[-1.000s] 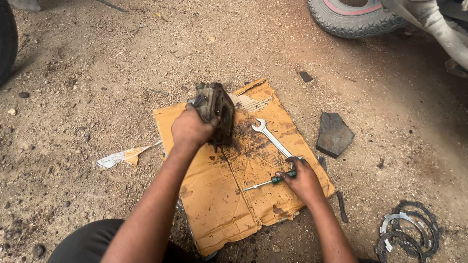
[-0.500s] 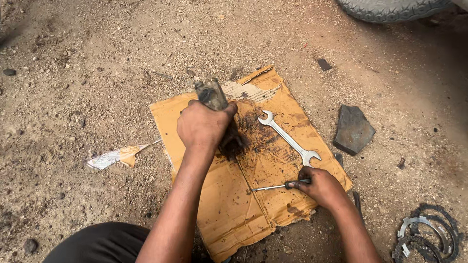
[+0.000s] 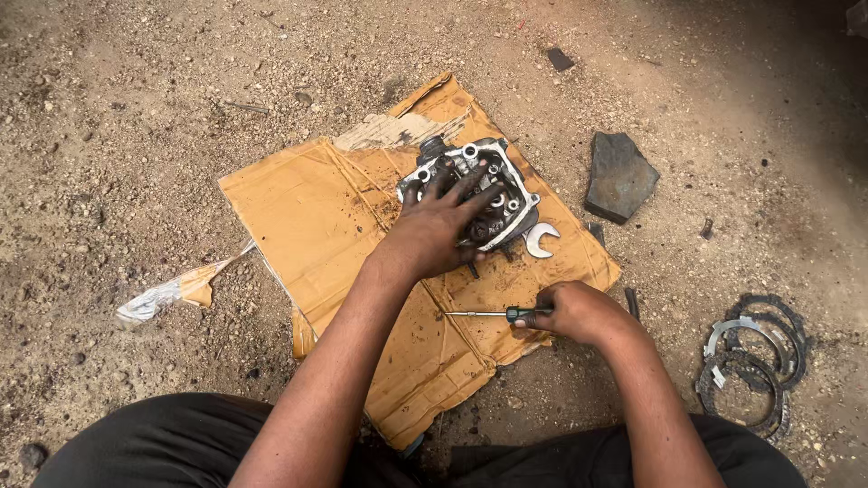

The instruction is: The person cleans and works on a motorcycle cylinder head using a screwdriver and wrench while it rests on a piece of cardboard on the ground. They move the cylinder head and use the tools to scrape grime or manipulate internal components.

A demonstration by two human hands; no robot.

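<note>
A greasy metal engine part [image 3: 497, 167] with round ports lies on a stained sheet of brown cardboard [image 3: 307, 217] spread on the dirt. My left hand [image 3: 434, 230] rests flat on top of it, fingers spread over its openings. My right hand [image 3: 579, 312] is closed around the dark green handle of a small screwdriver [image 3: 493, 314], whose thin shaft points left just above the cardboard. The open jaw of a silver spanner [image 3: 541, 240] sticks out from under the engine part.
A flat dark stone [image 3: 619, 176] lies right of the cardboard. Several metal rings [image 3: 750, 357] are stacked on the ground at the right. A torn scrap of paper [image 3: 167, 291] lies left. My dark-trousered legs fill the bottom edge.
The engine part, held upright in my left hand before, now lies down on the cardboard over the spanner, my palm flat on it. My right hand keeps the screwdriver.
</note>
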